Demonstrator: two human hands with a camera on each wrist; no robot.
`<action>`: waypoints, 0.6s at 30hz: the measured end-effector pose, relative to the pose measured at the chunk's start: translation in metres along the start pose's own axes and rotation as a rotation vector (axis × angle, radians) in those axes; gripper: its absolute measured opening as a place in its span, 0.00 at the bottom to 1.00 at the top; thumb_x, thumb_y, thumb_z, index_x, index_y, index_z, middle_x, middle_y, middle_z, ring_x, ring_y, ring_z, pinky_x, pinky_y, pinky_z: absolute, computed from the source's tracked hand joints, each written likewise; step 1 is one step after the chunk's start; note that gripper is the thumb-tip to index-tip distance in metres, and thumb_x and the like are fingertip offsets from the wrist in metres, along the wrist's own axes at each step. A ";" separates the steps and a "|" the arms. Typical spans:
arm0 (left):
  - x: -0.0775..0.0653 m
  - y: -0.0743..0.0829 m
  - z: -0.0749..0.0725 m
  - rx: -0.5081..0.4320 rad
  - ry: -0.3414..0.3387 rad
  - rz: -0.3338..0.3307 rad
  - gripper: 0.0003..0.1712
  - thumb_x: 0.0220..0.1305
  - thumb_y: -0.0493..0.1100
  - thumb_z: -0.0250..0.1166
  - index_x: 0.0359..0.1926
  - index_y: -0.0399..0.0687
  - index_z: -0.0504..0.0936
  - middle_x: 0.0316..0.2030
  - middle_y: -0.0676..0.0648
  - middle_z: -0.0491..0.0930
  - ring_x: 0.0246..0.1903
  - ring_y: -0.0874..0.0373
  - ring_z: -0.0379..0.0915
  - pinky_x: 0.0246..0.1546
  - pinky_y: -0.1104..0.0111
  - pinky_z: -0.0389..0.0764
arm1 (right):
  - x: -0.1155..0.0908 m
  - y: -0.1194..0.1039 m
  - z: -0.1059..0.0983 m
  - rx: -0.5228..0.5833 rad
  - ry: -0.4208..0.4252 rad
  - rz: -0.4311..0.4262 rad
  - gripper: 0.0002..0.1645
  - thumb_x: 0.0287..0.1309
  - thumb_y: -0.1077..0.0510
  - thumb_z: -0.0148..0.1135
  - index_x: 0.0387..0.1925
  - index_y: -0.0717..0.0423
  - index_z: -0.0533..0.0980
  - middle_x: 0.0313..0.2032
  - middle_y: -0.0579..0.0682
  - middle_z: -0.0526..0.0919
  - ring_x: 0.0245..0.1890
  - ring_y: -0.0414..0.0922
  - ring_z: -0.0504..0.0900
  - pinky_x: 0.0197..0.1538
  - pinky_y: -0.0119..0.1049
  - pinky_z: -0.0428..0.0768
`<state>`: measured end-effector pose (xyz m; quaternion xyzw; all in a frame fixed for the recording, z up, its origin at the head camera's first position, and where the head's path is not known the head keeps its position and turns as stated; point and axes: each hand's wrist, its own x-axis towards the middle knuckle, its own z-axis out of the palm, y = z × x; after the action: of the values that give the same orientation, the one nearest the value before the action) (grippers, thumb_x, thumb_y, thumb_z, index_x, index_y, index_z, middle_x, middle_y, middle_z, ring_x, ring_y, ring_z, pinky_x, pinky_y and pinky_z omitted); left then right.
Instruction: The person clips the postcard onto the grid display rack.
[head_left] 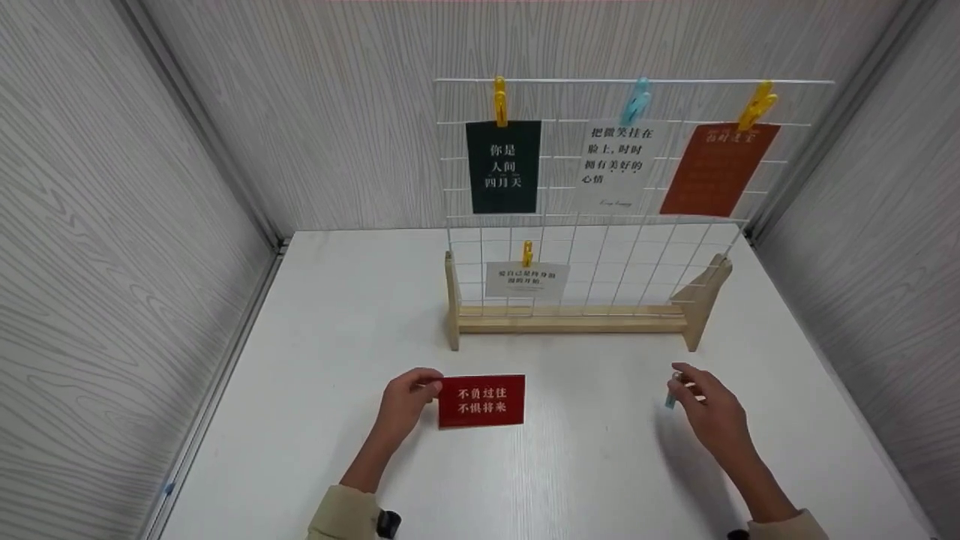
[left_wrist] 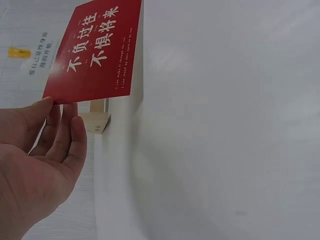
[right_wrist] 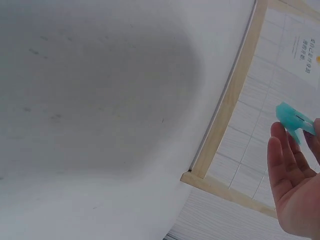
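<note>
My left hand (head_left: 406, 401) pinches a red card (head_left: 481, 401) with white lettering by its left edge, holding it up over the table. In the left wrist view the thumb lies on one face of the card (left_wrist: 97, 52) and the fingers are behind it. Over on the right, my right hand (head_left: 709, 409) pinches a light blue clothespin (head_left: 670, 394) between thumb and fingers. The right wrist view shows this clothespin (right_wrist: 292, 119) more plainly, apart from the rack. Both hands are in front of a white wire grid rack (head_left: 600, 259) on a wooden stand.
A dark green card (head_left: 504, 196), a white card (head_left: 616, 191) and an orange-red card (head_left: 712, 180) hang high on the grid from clothespins. Lower left, a small white card (head_left: 527, 289) hangs from a yellow clothespin (head_left: 527, 253). Wood-patterned walls enclose the white table (head_left: 360, 300).
</note>
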<state>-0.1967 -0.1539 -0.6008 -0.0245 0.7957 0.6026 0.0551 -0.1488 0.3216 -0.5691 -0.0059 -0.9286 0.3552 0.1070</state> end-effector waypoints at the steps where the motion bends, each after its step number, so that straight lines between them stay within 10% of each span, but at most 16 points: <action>1: 0.001 0.002 0.003 0.001 -0.005 0.001 0.10 0.71 0.39 0.62 0.50 0.45 0.84 0.45 0.47 0.85 0.42 0.54 0.81 0.49 0.52 0.82 | 0.001 0.000 0.000 -0.006 -0.003 -0.008 0.25 0.73 0.47 0.56 0.65 0.53 0.74 0.50 0.51 0.84 0.48 0.48 0.83 0.44 0.22 0.76; 18: 0.022 0.037 0.062 -0.074 -0.070 0.089 0.12 0.71 0.38 0.62 0.52 0.42 0.84 0.46 0.46 0.85 0.45 0.55 0.81 0.53 0.53 0.82 | 0.015 -0.012 -0.005 0.070 -0.034 0.003 0.23 0.72 0.48 0.59 0.61 0.54 0.74 0.52 0.51 0.84 0.52 0.48 0.82 0.45 0.21 0.76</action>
<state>-0.2189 -0.0839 -0.5847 0.0299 0.7707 0.6341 0.0551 -0.1613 0.3171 -0.5544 0.0025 -0.9172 0.3878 0.0909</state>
